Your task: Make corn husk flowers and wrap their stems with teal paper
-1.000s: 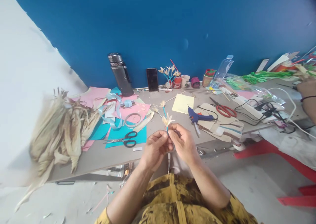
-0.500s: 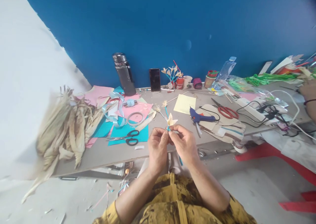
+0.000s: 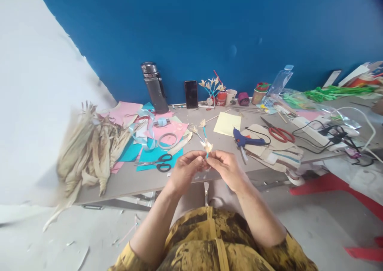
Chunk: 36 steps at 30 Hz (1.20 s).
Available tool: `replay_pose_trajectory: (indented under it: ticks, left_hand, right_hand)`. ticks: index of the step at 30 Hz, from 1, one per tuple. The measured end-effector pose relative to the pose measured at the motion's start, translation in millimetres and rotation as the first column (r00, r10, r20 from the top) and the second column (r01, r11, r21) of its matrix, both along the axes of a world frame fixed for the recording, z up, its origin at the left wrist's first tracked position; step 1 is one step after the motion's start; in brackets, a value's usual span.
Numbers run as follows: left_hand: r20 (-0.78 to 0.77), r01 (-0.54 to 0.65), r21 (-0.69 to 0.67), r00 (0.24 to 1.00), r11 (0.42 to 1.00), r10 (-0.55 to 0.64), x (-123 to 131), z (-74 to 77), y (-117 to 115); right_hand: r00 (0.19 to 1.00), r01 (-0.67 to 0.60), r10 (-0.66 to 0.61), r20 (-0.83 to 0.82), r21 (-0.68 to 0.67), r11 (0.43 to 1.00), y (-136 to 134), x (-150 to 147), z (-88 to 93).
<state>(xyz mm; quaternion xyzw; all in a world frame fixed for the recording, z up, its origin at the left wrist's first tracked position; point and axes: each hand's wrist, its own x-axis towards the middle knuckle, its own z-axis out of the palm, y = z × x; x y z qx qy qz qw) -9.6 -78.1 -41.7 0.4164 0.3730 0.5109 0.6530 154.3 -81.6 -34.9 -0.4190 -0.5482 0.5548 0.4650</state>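
A small cream husk flower (image 3: 207,146) on a blue stem stands upright between my hands, over the table's front edge. My left hand (image 3: 188,169) pinches it low on the left side. From the right, my right hand (image 3: 226,167) pinches the same stem just under the petals. Fingertips of both hands nearly meet there. Just behind lie two finished-looking flowers, one on a blue stem (image 3: 204,129) and one on a pale stem (image 3: 196,131). Black-handled scissors (image 3: 163,162) rest on blue paper to the left.
Dried husks (image 3: 86,155) are heaped at the left. A thermos (image 3: 154,88), a phone (image 3: 191,94) and a bunch of flowers (image 3: 212,88) stand by the wall. A blue glue gun (image 3: 248,138), red-handled scissors (image 3: 281,134) and a power strip (image 3: 314,133) lie right.
The flower has turned and sits slightly lower between my fingers. My hands are a little further apart at the wrists. The view has shifted slightly, and the other person's arm at right has mostly left it.
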Motion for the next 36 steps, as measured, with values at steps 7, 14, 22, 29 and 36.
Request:
replay_pose_trajectory:
  ticks: [7,14,22,29,36]
  left_hand:
    - [0.182,0.191,-0.109,0.969,0.976,-0.17,-1.2,-3.7,-2.3]
    - [0.18,0.041,-0.104,0.983,0.994,-0.021,1.5,-2.2,3.0]
    - [0.165,-0.213,-0.107,0.959,0.971,0.229,9.8,-3.8,3.4]
    - [0.182,0.021,-0.062,0.983,0.998,-0.01,-0.7,-10.4,7.1]
    - [0.2,-0.014,-0.148,0.979,0.989,0.044,-1.5,-12.0,12.5]
  right_hand:
    - [0.965,-0.207,0.171,-0.198,-0.182,0.961,-2.7,0.7,-7.9]
    - [0.998,-0.049,0.05,0.04,-0.027,0.998,-3.6,-4.4,-5.3]
    - [0.879,0.117,-0.21,0.429,0.232,0.966,-6.8,-20.5,-0.9]
    - [0.994,-0.068,0.069,0.088,-0.014,0.998,8.8,-15.0,-8.3]
    - [0.998,-0.046,0.049,0.039,-0.073,0.996,9.7,-15.6,-15.8]
